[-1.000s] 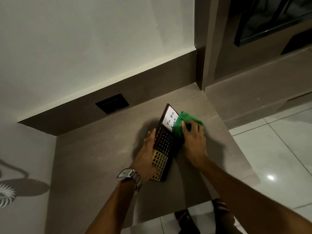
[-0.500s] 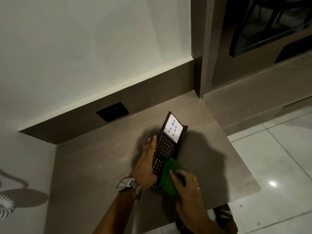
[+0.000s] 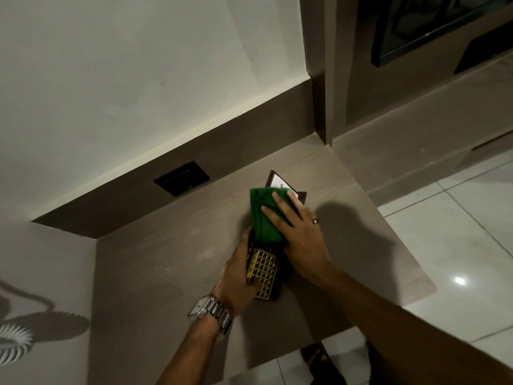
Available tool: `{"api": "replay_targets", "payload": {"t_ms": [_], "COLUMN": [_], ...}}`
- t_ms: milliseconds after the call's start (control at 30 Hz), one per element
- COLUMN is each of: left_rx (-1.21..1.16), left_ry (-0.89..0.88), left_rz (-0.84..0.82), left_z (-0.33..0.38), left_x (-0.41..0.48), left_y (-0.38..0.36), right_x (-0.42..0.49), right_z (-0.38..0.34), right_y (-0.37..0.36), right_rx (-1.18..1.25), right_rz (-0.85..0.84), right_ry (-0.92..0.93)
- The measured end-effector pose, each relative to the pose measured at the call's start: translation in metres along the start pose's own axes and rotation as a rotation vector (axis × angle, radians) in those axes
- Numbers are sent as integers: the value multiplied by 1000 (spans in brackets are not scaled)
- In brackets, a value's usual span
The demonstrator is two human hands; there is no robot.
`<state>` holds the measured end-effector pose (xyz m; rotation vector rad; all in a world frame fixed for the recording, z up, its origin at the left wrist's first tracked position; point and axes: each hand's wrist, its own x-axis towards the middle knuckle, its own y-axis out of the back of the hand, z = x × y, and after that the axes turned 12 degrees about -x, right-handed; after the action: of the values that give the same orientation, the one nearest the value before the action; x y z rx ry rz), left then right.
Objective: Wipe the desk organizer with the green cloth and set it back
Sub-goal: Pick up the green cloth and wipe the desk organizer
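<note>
The desk organizer (image 3: 265,273) lies flat on the wooden desk (image 3: 172,254), a dark frame with a gold mesh section near me and a white note card at its far end. The green cloth (image 3: 263,218) covers its middle and far part. My right hand (image 3: 298,232) lies flat on the cloth with fingers spread, pressing it onto the organizer. My left hand (image 3: 236,276) grips the organizer's left edge near the gold mesh and wears a metal watch. Most of the note card is hidden under the cloth.
A black wall socket plate (image 3: 181,177) sits on the brown back panel behind the desk. The desk's right edge drops to a white tiled floor (image 3: 458,232). A brown column (image 3: 319,79) rises at the desk's far right corner.
My right hand has slid the green cloth from the organizer's near end up to its far end, over the note card. The left hand stayed on the left edge.
</note>
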<state>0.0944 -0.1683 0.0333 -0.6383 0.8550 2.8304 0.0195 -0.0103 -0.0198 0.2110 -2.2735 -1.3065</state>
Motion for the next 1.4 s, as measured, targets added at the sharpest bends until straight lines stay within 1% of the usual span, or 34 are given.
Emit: {"api": "replay_targets", "payload": {"t_ms": [67, 100, 167, 200, 233, 267, 300, 367, 400, 433, 467, 567, 600, 633, 700, 800, 867, 933, 1000, 1067, 1133, 1167, 1233, 1300, 1333, 1400], "left_rx": [9, 15, 32, 42, 54, 63, 60, 24, 11, 5, 5, 26, 32, 37, 46, 26, 10, 5, 17, 51, 61, 54, 37, 17, 14, 20], "left_ry": [-13, -31, -66, -65, -53, -37, -18, 7, 13, 11, 7, -17, -23, -19, -1, 10, 19, 23, 13, -5, -21, -27, -30, -19, -19, -20], "left_rz": [8, 26, 60, 60, 47, 25, 0, -28, -33, -30, -21, 17, 23, 20, -1, -12, -12, -9, 0, 14, 11, 6, 4, 8, 13, 23], "left_z": [1, 1, -1, -1, 0, 0, 0, 2, 2, 2, 2, 0, 0, 0, -1, -2, -2, -2, 0, 1, 2, 3, 3, 4, 5, 4], "left_x": [2, 2, 1, 1, 1, 1, 0, 0, 0, 1, 2, 3, 2, 2, 1, 1, 2, 3, 2, 1, 0, 0, 0, 1, 1, 2], "left_y": [1, 0, 0, 1, 2, 2, 3, 4, 4, 3, 4, 2, 2, 2, 2, 2, 1, 2, 3, 4, 4, 4, 3, 2, 1, 1], "right_x": [-3, -11, -30, -29, -18, 0, 20, 53, 58, 55, 46, -2, -12, -13, 6, 58, 83, 79, 43, -11, -50, -56, -51, -47, -46, -43], "right_z": [-1, -7, -20, -17, -7, 6, 21, 47, 50, 45, 33, -8, -12, -9, 7, 31, 40, 32, 7, -22, -30, -23, -6, -6, -10, -22], "right_y": [-4, -10, -20, -19, -15, -9, -1, 15, 17, 16, 11, -9, -12, -11, 0, 18, 24, 20, 4, -14, -24, -26, -23, -19, -17, -14], "right_rx": [5, 2, -28, -51, -57, -66, -95, -141, -136, -129, -129, -84, -71, -63, -71, -106, -82, -13, 24, 23, 17, 7, -25, -10, 29, 130], "right_rz": [13, 24, 9, -4, 10, 41, 66, 37, 21, 36, 52, 45, 52, 50, 21, 6, -36, -21, -18, -81, -161, -182, -211, -247, -239, -204], "right_ry": [-33, 3, 158, 196, 186, 121, 18, -178, -217, -206, -151, 129, 194, 213, 123, -107, -240, -305, -279, -175, -48, -25, -78, -109, -98, -1]}}
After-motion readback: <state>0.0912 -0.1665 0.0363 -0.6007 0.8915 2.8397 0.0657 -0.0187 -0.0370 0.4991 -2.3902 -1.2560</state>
